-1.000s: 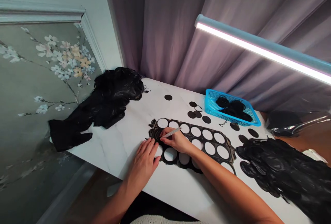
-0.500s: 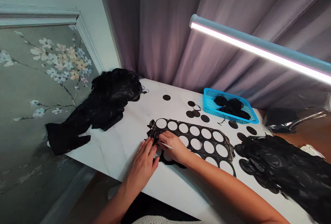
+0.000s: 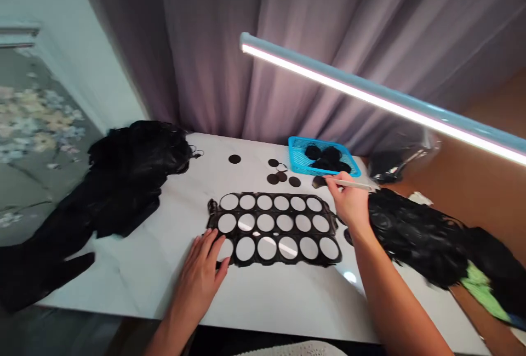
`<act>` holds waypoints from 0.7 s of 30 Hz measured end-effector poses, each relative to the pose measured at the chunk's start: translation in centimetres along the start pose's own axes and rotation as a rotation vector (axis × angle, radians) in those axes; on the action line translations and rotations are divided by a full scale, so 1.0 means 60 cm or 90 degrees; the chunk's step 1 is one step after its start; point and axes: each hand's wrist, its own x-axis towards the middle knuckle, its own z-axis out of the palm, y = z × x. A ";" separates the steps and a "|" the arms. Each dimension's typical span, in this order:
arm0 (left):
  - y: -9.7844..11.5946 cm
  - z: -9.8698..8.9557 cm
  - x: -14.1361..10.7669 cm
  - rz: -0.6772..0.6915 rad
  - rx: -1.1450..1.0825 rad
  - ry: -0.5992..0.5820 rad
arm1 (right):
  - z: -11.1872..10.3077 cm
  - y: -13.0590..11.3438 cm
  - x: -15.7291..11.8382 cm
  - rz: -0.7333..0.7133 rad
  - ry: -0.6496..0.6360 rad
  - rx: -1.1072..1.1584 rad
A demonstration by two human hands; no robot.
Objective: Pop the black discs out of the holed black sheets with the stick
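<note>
1. Centre of the dial: a flat black sheet with three rows of white rounds, lying on the white marble-patterned table. From my remote seat I cannot tell whether bare tabletop shows through the rounds.

2. At 8 o'clock, the left hand lies palm down, fingers spread and gripping nothing that I can see. Its fingertips touch the sheet's near corner, presumably to steady it.

3. At 2 o'clock, the right hand pinches a slim pale stick-like tool between thumb and fingers. I judge this a pen-like hold, chosen for fine control. A dark round piece meets the fingertips; whether it is gripped too, I cannot tell.

4. Near 12 o'clock, loose blackish discs lie apart from the sheet, probably set within reach.

5. At 1 o'clock, a blue perforated plastic basket keeps black round pieces together.

6. Heaps of thin black material flank the sheet: one at 10 o'clock, another at 3 o'clock.
</note>
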 end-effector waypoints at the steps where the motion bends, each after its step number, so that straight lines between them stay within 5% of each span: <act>1: -0.008 0.002 0.002 0.017 0.002 0.008 | -0.033 0.034 -0.009 0.031 0.031 -0.059; 4: -0.031 0.010 0.015 0.054 0.004 0.032 | -0.117 0.122 -0.057 0.129 0.047 -0.187; 7: -0.037 0.018 0.044 0.072 0.003 0.062 | -0.162 0.174 -0.105 0.190 0.056 -0.160; 12: 0.034 0.014 0.103 0.145 -0.071 0.047 | -0.159 0.163 -0.143 0.282 0.200 0.104; 16: 0.126 0.019 0.130 0.255 -0.182 -0.090 | -0.116 0.115 -0.162 0.303 0.022 0.319; 21: 0.202 0.050 0.158 0.379 -0.227 -0.237 | -0.076 0.072 -0.212 0.269 -0.234 0.377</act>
